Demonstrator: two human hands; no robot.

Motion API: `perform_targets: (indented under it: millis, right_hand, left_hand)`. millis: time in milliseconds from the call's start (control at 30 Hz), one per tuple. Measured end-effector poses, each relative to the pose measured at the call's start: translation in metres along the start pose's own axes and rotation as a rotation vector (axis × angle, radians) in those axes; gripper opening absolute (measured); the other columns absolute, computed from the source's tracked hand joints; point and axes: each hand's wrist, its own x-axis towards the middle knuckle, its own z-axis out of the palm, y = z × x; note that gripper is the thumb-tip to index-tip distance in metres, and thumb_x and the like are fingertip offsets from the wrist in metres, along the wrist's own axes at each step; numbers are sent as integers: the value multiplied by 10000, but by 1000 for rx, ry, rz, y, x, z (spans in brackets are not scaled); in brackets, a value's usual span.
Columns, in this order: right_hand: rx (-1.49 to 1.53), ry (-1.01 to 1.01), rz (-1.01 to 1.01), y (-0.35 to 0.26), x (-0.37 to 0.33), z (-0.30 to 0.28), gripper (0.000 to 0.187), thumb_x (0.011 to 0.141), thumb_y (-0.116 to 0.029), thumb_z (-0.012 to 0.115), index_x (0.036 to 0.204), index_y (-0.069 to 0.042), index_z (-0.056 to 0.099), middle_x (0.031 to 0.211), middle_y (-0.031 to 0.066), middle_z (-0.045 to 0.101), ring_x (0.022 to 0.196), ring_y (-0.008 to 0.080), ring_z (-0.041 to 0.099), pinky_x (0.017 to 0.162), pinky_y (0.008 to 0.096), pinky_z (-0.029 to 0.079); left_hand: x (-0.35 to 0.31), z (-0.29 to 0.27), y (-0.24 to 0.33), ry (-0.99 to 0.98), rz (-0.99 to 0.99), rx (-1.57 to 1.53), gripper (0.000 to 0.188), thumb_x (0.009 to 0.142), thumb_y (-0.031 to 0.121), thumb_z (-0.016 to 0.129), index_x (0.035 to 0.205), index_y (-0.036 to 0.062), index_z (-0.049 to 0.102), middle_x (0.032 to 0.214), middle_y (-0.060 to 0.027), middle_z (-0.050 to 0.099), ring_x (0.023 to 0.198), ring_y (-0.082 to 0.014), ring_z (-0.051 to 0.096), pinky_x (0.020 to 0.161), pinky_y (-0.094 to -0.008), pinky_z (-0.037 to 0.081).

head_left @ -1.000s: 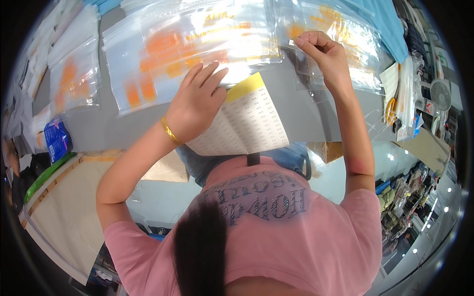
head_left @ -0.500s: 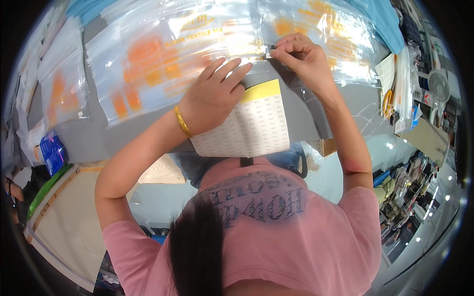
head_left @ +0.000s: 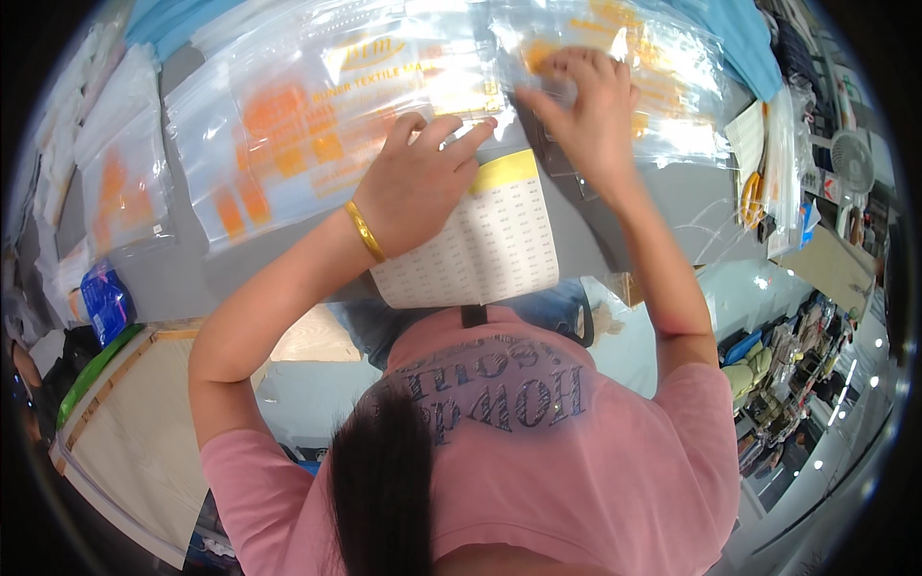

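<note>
My left hand [head_left: 420, 182], with a gold bangle at the wrist, lies spread at the lower edge of a clear plastic bag [head_left: 279, 144] with orange print. Its palm overlaps a white sheet of small printed labels [head_left: 514, 230] with a yellow top strip, which reaches over the near table edge. Whether the thumb touches the sheet is hidden. To the right, my right hand [head_left: 594, 120] is over another stack of clear printed bags [head_left: 667, 106]. Its thumb stands apart from the bent fingers, slightly blurred, and nothing shows between them.
Orange-handled scissors [head_left: 754, 200] lie at the table's right edge beside more clear bags. Another clear bag [head_left: 125, 182] is at the left, with a blue packet [head_left: 104, 300] below it. Light blue material [head_left: 744, 43] lies at the far right. A white fan [head_left: 852, 163] stands beyond.
My right hand has gone from a pinch at the bag's edge to spread fingers, moving slightly up over the right bags. My left fingers have shifted slightly and bent more.
</note>
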Motion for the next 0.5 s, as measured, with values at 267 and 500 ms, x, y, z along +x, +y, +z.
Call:
perform_targets:
  millis: [267, 500]
  right_hand:
    - [288, -8, 33, 12, 34, 50, 307, 878, -366, 812, 869, -63, 763, 1123, 126, 722, 1050, 350, 596, 954, 514, 407]
    - [-28, 234, -93, 5, 50, 71, 241, 851, -298, 792, 955, -85, 751, 1077, 98, 661, 1065, 334, 540, 927, 488, 375]
  left_hand:
    - [-27, -55, 15, -358, -558, -679, 130, 982, 120, 633, 960, -7, 635, 932, -118, 658, 795, -279, 575, 739, -354, 479]
    - [-50, -66, 22, -257, -481, -916, 246, 991, 203, 639, 1129, 0, 659, 707, -89, 533, 643, -197, 544, 605, -362, 434]
